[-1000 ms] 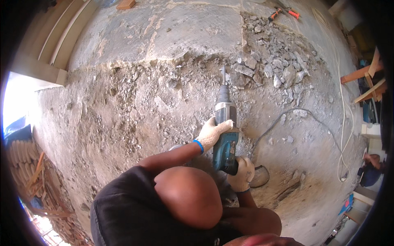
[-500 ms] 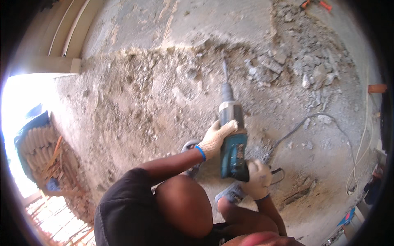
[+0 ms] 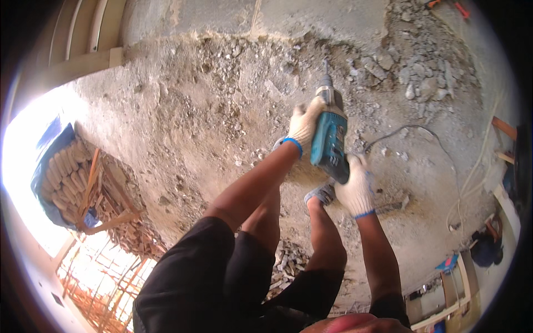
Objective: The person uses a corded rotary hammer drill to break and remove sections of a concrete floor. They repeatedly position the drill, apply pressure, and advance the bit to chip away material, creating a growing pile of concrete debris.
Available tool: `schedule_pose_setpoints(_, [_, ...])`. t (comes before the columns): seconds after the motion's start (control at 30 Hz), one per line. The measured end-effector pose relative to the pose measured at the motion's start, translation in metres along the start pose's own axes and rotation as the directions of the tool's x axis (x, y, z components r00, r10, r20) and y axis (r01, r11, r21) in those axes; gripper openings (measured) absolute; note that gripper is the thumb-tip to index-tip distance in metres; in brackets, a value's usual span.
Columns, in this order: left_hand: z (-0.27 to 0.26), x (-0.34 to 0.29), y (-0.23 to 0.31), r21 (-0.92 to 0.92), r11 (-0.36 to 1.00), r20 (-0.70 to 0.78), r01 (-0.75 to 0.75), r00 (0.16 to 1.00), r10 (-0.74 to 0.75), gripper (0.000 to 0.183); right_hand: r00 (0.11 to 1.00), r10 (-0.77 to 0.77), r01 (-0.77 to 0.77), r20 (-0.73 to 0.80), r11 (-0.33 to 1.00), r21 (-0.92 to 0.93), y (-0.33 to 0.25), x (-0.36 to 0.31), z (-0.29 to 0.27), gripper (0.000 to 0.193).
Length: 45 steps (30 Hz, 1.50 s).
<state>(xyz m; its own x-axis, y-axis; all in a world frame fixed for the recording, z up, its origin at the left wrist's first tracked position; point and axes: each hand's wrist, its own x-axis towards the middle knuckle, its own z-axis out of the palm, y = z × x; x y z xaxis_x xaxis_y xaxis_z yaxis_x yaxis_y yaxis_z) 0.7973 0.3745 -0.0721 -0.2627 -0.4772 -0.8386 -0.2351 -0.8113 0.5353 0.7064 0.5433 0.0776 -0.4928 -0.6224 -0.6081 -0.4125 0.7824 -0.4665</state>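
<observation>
Both my hands wear pale knitted gloves with blue cuffs and hold a teal and black demolition hammer (image 3: 329, 145). My left hand (image 3: 304, 125) is closed around the left side of its body, near the front. At the rear handle, my right hand (image 3: 355, 186) is wrapped around the grip; I cannot tell whether a finger presses the trigger. The tool's narrow bit (image 3: 326, 65) points away from me, toward the broken edge of a concrete slab (image 3: 311, 19). Whether the bit's tip touches the ground is unclear.
Concrete chunks (image 3: 427, 77) lie beyond the tool to the right. A dark power cord (image 3: 438, 141) loops across the floor on my right. Filled sacks (image 3: 66, 172) and loose timber (image 3: 91, 186) stand at the left. What looks like a crouching person (image 3: 487, 247) is at the lower right.
My upper body has risen from a low crouch, so my legs and sandalled feet now show more. The hammer sits higher in the view, turned slightly; both hands keep their hold.
</observation>
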Motion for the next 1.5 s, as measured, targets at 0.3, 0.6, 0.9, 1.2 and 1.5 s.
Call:
schedule_pose_setpoints(0.3, [-0.099,-0.088,0.054,0.128,0.934,0.07,0.332,0.937,-0.343,0.059,0.976,0.207,-0.196,-0.063,0.97,0.143,-0.089,0.053,-0.038,0.043])
schedule_pose_setpoints(0.6, [-0.08,-0.065,0.206,0.639,0.769,0.183,0.0,0.971,-0.152,0.075,0.856,0.514,-0.429,-0.058,0.769,0.473,-0.122,0.095,-0.063,0.042])
schedule_pose_setpoints(0.9, [0.103,-0.014,0.336,0.932,0.329,0.244,-0.152,0.935,-0.258,0.115,0.747,0.664,-0.461,-0.033,0.553,0.694,-0.206,0.144,-0.103,0.036])
schedule_pose_setpoints(1.2, [0.122,0.128,0.385,0.997,-0.074,-0.052,0.009,0.796,-0.603,0.071,0.649,0.759,-0.541,-0.053,0.509,0.67,-0.287,0.203,-0.089,0.032])
schedule_pose_setpoints(1.5, [0.193,0.108,0.491,0.953,-0.273,-0.11,-0.128,0.697,-0.709,0.069,0.44,0.894,-0.618,0.088,0.231,0.752,-0.385,0.239,-0.189,0.045])
